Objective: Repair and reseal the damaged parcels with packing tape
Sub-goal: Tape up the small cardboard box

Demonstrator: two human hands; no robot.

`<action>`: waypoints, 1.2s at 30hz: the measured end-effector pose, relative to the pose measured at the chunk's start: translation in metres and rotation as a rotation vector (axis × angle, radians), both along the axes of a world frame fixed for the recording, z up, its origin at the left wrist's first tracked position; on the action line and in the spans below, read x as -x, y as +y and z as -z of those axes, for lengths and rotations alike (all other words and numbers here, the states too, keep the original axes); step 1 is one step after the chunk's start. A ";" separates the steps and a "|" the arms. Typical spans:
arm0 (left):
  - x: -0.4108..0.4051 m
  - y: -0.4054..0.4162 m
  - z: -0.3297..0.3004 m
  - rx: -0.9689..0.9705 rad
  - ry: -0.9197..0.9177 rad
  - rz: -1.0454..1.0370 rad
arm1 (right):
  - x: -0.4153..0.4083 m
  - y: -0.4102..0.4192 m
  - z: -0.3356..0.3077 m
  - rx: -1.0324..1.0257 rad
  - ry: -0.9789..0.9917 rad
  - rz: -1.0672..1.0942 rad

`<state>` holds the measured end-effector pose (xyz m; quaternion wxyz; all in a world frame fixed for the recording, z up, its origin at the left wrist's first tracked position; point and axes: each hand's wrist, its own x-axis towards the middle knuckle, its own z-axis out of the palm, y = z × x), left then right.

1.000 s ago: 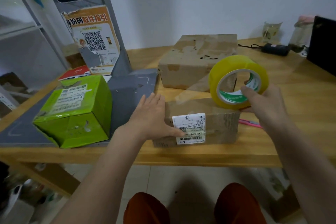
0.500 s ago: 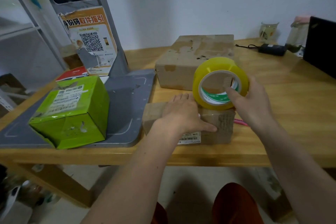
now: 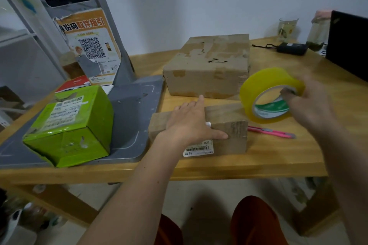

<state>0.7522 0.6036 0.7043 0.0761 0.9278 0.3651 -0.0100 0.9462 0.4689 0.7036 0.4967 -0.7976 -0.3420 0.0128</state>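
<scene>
- Our wooden table (image 3: 278, 157), pale and smooth, carries everything at seated working height, three parcels grouped within arm's reach.
- The grey scanner base (image 3: 137, 105), flat metal with a tall post behind, holds the green box (image 3: 67, 125), a glossy carton with a dented, scuffed front and a white label on top.
- The large cardboard box (image 3: 207, 65) waits at the back, its top patched with old tape and marked by small dark tears; we judge it set aside for later.
- The small cardboard box (image 3: 225, 131), plain brown with a barcode label on the near face, sits at the table's front edge, where taping is easiest.
- Our left hand (image 3: 189, 123) lies flat on its top, fingers straight, thumb pressing the front, likely to steady it.
- Our right hand (image 3: 310, 103), blurred, grips the tape roll (image 3: 270, 95), a finger hooked through its core, the yellow ring held at the box's right end.
- A pink cutter (image 3: 272, 131) lies beside the box, handy for slicing.
</scene>
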 end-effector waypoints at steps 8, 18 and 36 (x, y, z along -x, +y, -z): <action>-0.001 0.002 0.002 0.016 0.033 -0.013 | -0.004 -0.001 0.003 0.127 -0.058 -0.017; -0.014 -0.009 -0.006 0.025 0.096 0.036 | 0.000 -0.002 -0.003 0.173 -0.063 -0.015; -0.001 0.005 -0.013 0.083 0.160 -0.026 | 0.004 -0.004 -0.009 0.231 -0.103 -0.011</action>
